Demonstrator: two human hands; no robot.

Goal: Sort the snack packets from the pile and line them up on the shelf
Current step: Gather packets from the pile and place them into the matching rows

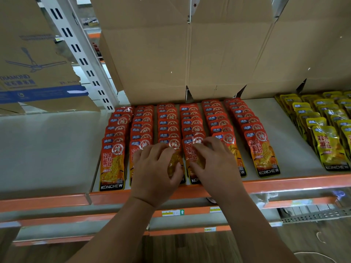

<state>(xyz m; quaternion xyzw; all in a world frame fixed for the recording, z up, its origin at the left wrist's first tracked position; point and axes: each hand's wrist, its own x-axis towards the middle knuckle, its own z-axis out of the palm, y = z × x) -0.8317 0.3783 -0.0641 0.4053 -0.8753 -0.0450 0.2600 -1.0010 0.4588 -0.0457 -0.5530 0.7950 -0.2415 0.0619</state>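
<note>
Head view: you seem to be seating front packets in the red rows (190, 120) on the shelf (296, 149), at twelve o'clock from you. Your left hand (155, 168) pinches the third-row packet (173, 164); your right hand (214, 164) grips the fourth-row packet (191, 154) at its three o'clock. Next, lay both flat, square with neighbours. Glossy red-orange pouches, overlapped like shingles

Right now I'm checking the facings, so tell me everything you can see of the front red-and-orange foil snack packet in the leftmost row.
The red-and-orange foil snack packet lies flat and face up on the grey shelf board, at the front of its row. Its film looks glossy. It has a blue tag and a round seal on top, yellow strips pictured below, and a black KONCHEW band at the bottom. Its top overlaps the packet behind, and its bottom edge lies close to the orange front rail.
</note>
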